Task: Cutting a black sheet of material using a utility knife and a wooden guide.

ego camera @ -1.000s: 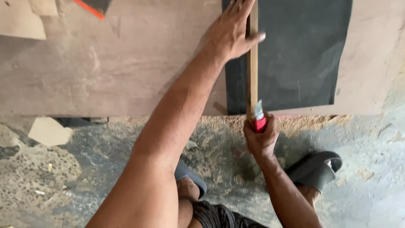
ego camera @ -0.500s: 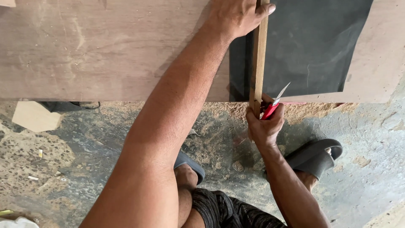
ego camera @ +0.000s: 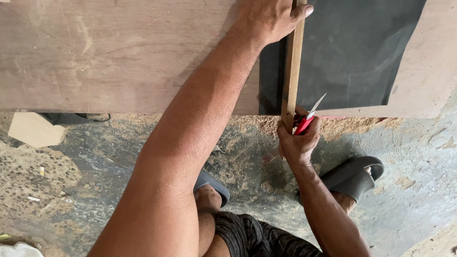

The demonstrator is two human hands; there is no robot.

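My left hand (ego camera: 269,19) presses down on the far part of a narrow wooden strip (ego camera: 293,66) that lies across a black sheet (ego camera: 357,52) on a brown plywood board (ego camera: 109,52). My right hand (ego camera: 297,140) is closed around a red utility knife (ego camera: 307,119) at the strip's near end. Its silver blade points up and to the right, at the near edge of the black sheet. The hand also touches the strip's near end.
Sawdust (ego camera: 247,128) lies along the board's near edge on the rough concrete floor (ego camera: 419,157). My feet wear dark slippers (ego camera: 354,176), one on each side of my right arm. A pale wood offcut (ego camera: 33,129) sits at the left.
The knife blade has tilted from upright to slanting right. The view has shifted, so the board and strip sit a little lower and the left hand reaches the top edge.
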